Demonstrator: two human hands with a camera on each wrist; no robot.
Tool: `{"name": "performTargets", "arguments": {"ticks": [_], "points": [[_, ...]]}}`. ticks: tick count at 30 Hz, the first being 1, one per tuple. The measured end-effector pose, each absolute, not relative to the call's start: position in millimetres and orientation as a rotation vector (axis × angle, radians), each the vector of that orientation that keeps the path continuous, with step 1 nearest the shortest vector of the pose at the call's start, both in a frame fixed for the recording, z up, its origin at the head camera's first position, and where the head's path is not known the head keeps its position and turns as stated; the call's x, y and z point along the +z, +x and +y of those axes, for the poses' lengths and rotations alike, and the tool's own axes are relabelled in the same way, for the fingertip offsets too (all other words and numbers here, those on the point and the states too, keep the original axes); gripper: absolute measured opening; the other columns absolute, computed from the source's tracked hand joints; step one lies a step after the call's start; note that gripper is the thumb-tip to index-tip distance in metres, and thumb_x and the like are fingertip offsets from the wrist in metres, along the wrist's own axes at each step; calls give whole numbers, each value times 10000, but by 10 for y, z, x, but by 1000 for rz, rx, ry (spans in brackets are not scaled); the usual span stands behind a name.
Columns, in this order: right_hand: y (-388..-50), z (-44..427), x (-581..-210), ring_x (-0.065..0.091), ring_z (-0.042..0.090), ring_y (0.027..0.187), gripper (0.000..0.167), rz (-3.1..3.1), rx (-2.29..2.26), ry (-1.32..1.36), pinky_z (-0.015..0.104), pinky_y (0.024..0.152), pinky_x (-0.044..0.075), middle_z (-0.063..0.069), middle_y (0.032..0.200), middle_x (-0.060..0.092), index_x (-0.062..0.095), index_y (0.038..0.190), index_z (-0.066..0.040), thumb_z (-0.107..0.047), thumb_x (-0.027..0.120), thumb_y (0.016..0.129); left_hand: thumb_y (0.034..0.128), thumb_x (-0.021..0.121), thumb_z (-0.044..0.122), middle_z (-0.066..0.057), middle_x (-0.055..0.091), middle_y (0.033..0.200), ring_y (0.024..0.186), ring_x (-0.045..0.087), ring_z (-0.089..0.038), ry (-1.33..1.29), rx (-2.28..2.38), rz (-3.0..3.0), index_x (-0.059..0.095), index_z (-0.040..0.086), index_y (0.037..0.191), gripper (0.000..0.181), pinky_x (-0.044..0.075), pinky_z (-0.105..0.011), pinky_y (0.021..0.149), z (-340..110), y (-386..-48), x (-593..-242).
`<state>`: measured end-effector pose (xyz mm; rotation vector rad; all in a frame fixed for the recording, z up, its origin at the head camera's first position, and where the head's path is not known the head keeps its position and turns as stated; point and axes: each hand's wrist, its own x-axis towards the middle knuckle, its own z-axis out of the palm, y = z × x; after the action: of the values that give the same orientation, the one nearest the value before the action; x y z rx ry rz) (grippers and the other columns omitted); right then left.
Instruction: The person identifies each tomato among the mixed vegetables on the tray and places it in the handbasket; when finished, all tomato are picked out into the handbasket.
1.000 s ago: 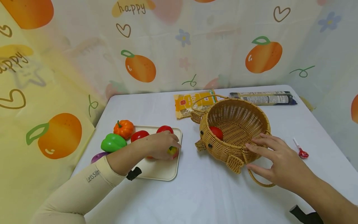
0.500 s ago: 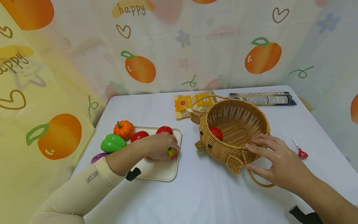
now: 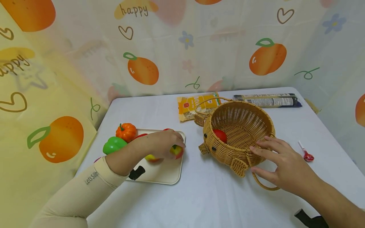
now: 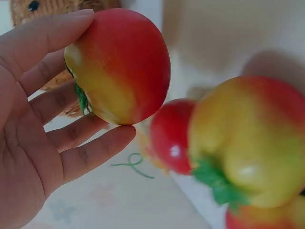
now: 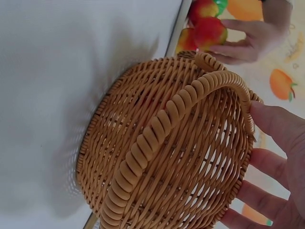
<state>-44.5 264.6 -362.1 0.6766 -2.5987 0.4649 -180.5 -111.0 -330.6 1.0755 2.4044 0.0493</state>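
In the head view my left hand [image 3: 165, 144] is over the cream tray [image 3: 168, 177], holding a red-yellow fruit [image 3: 177, 152]. The left wrist view shows that fruit [image 4: 126, 67] between the thumb and fingers, its green leaves facing the palm. Another red-yellow fruit [image 3: 151, 158] lies on the tray below the hand, which partly hides red ones behind it. My right hand [image 3: 285, 166] rests spread fingers on the near right rim of a wicker basket [image 3: 228, 155]. Inside the basket is a red fruit [image 3: 220, 136].
Left of the tray are an orange pumpkin [image 3: 126, 132] and a green pepper [image 3: 114, 145], with something purple mostly behind my sleeve. A yellow packet [image 3: 189, 106] and a dark package [image 3: 269, 100] lie behind the basket, a red lollipop [image 3: 308, 156] to its right.
My left hand has risen slightly with the red-yellow fruit, uncovering more of the other fruit below it and covering more of the red ones behind. The right hand and basket have stayed put.
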Motion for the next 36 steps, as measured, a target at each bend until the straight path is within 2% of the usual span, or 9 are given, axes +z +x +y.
{"name": "performTargets", "arguments": {"ticks": [4, 11, 14, 21, 28, 30, 32, 34, 36], "points": [[-449, 2662, -3636, 583, 359, 1241, 577, -2573, 465, 683, 633, 882, 537, 43, 1184, 709, 770, 1205, -236, -646, 774, 799, 898, 784, 209, -21, 612, 1396, 1277, 520, -242, 1064, 80, 2412, 701, 229, 1324, 435, 524, -395, 1032, -1061, -1824, -3144], [-462, 2654, -3655, 586, 369, 1228, 726, -2535, 486, 691, 650, 868, 539, 60, 1176, 710, 774, 1196, -226, -788, 422, 900, 908, 786, 226, -24, 619, 1385, 1285, 534, -237, 1132, 82, 2445, 696, 221, 1330, 432, 548, -378, 1010, -995, -1854, -2912], [-462, 2648, -3659, 587, 371, 1227, 740, -2534, 486, 689, 647, 864, 544, 66, 1180, 710, 775, 1195, -219, -788, 402, 903, 909, 782, 226, -25, 609, 1402, 1292, 528, -238, 1137, 80, 2456, 688, 221, 1342, 443, 539, -381, 1025, -972, -1863, -2831], [-464, 2642, -3660, 578, 364, 1243, 722, -2551, 488, 687, 640, 886, 543, 70, 1201, 706, 770, 1210, -214, -783, 461, 892, 911, 782, 234, -39, 597, 1433, 1334, 511, -254, 1178, 94, 2478, 677, 196, 1359, 461, 509, -419, 1069, -903, -1904, -2626], [-463, 2639, -3667, 571, 360, 1254, 747, -2545, 496, 672, 648, 878, 532, 64, 1198, 709, 770, 1206, -220, -790, 392, 904, 934, 758, 234, 5, 618, 1394, 1302, 544, -192, 1267, 113, 2443, 673, 214, 1362, 436, 509, -355, 1058, -708, -1968, -2487], [-459, 2640, -3666, 570, 358, 1256, 727, -2547, 496, 673, 643, 880, 533, 63, 1202, 707, 768, 1210, -222, -784, 426, 903, 941, 749, 233, 4, 607, 1413, 1315, 535, -197, 1282, 114, 2441, 664, 215, 1376, 444, 506, -351, 1061, -642, -1981, -2460], [-451, 2639, -3659, 565, 359, 1261, 638, -2562, 498, 667, 642, 884, 534, 61, 1207, 705, 766, 1212, -227, -741, 589, 879, 942, 745, 225, -6, 597, 1429, 1329, 526, -207, 1298, 124, 2439, 658, 201, 1385, 452, 506, -345, 1060, -572, -1989, -2432], [-441, 2636, -3651, 559, 366, 1263, 566, -2584, 501, 659, 648, 886, 537, 65, 1212, 700, 765, 1213, -229, -629, 775, 813, 942, 742, 222, -10, 590, 1435, 1334, 518, -208, 1319, 128, 2443, 650, 192, 1395, 464, 493, -336, 1069, -497, -1994, -2405], [-434, 2629, -3642, 554, 372, 1263, 562, -2605, 500, 650, 650, 893, 538, 69, 1212, 697, 765, 1211, -227, -472, 899, 723, 940, 741, 225, -2, 591, 1432, 1322, 514, -194, 1342, 126, 2449, 651, 189, 1394, 464, 491, -316, 1054, -420, -2001, -2376]]}}
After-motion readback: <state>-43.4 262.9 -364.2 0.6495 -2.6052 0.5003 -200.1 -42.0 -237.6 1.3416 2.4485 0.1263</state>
